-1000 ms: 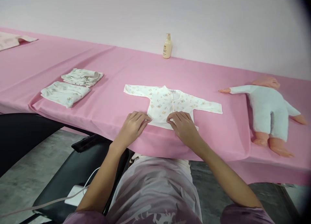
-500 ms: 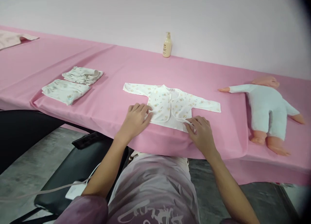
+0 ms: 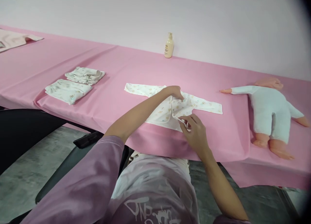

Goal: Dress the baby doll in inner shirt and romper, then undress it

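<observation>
A small white baby shirt point(image 3: 201, 104) with a printed pattern lies spread on the pink tablecloth point(image 3: 136, 65), sleeves out to both sides. My left hand point(image 3: 174, 91) reaches across onto the shirt's chest near the collar, fingers curled and pressing on the cloth. My right hand point(image 3: 194, 130) is at the shirt's lower front edge, pinching a thin white tie string of the shirt between thumb and fingers.
Two folded baby garments point(image 3: 75, 84) lie to the left. A cream pump bottle point(image 3: 168, 46) stands at the back by the wall. A doll point(image 3: 269, 110) in a pale blue suit lies at the right. A pink cloth point(image 3: 14, 41) is far left. A black chair point(image 3: 29, 133) stands below.
My left hand has moved from the shirt's lower left hem up to the chest near the collar. My right hand has shifted to the lower front and taken the tie string.
</observation>
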A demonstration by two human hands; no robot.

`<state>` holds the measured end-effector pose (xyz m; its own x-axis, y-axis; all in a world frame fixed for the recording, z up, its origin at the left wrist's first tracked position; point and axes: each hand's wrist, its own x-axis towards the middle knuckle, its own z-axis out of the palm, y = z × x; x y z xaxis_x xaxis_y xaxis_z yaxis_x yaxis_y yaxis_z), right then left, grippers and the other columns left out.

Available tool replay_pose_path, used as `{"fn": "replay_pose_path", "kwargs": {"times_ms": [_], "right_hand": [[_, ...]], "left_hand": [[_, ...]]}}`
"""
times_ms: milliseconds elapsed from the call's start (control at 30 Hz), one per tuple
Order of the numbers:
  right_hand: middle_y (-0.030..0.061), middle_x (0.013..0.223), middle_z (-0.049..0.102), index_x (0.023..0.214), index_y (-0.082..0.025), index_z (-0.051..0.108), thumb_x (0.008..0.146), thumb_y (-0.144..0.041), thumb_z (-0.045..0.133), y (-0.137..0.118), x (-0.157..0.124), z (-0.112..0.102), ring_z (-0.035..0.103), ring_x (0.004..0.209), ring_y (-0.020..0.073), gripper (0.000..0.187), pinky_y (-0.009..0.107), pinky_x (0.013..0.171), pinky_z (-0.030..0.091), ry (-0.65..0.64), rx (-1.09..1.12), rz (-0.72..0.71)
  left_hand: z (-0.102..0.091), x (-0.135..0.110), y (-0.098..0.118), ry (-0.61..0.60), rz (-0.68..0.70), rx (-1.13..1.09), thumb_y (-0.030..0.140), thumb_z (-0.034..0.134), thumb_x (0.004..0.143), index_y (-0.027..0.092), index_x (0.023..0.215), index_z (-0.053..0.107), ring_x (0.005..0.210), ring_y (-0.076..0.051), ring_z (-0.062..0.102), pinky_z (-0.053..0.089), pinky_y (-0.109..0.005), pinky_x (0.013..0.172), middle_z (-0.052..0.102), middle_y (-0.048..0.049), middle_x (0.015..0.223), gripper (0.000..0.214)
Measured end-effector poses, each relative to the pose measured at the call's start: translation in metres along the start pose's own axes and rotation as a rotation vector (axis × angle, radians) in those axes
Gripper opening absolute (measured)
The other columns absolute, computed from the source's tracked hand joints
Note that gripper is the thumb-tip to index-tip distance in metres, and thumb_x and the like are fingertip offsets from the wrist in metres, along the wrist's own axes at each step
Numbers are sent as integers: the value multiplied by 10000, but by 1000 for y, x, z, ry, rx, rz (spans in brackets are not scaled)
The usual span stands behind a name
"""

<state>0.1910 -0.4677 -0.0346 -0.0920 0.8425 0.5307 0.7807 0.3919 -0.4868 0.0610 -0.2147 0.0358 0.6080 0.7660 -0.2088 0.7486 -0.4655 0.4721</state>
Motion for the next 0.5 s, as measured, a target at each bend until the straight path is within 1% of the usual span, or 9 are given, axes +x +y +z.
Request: {"fn": "replay_pose_path", "kwargs": {"times_ms": [100, 200, 267, 333, 367, 433, 500], "right_hand": [[93, 1055, 721, 1207, -275, 801, 1136, -258, 634, -4, -1, 2, 701, 937, 278, 182, 438, 872, 627, -35, -7, -45], [95, 1073, 723, 1217, -272, 787, 1118, -207, 645, -9, 0, 3, 711, 962, 292, 184, 458, 902, 626, -45, -10, -70], [97, 1091, 729, 1249, -277, 781, 1121, -197, 645, -12, 2, 5, 720, 994, 301, 203, 462, 918, 627, -55, -26, -54], [105, 1117, 737, 1287, -280, 779, 1141, -218, 641, -14, 5, 8, 729, 1028, 313, 210, 470, 934, 629, -66, -54, -30], [110, 1135, 742, 1306, -280, 779, 1155, -235, 635, -15, 7, 10, 731, 1043, 318, 213, 475, 939, 631, -76, -68, -21], [120, 1174, 749, 1325, -279, 780, 1179, -262, 612, -16, 10, 17, 734, 1068, 327, 224, 484, 934, 634, -106, -92, -12], [121, 1208, 757, 1320, -279, 787, 1184, -251, 592, -18, 10, 24, 738, 1106, 334, 238, 489, 935, 639, -147, -99, -9]], "left_hand": [[-10, 11, 0, -107, -29, 43, 401, 820, 828, 205, 799, 741, 953, -339, 769, 614, -458, 873, 791, -133, 881, 213], [-19, 17, 1, -135, -2, -102, 332, 774, 823, 215, 715, 688, 881, -309, 755, 605, -462, 854, 718, -117, 774, 181], [-23, 20, 1, -126, -4, -202, 284, 785, 828, 207, 715, 689, 862, -294, 749, 600, -472, 863, 707, -114, 773, 167], [-24, 24, 1, -71, -17, -239, 237, 812, 840, 191, 824, 755, 886, -286, 758, 599, -469, 880, 768, -127, 882, 75], [-23, 27, 0, -16, -11, -236, 220, 831, 844, 184, 918, 787, 918, -283, 767, 602, -456, 887, 805, -139, 985, 93], [-18, 32, -4, 112, 39, -203, 195, 865, 849, 172, 1112, 803, 1013, -279, 781, 609, -415, 906, 833, -164, 1219, 271], [-11, 37, -9, 196, 114, -136, 177, 859, 872, 154, 1232, 785, 1098, -278, 780, 605, -394, 947, 821, -175, 1343, 368]]}}
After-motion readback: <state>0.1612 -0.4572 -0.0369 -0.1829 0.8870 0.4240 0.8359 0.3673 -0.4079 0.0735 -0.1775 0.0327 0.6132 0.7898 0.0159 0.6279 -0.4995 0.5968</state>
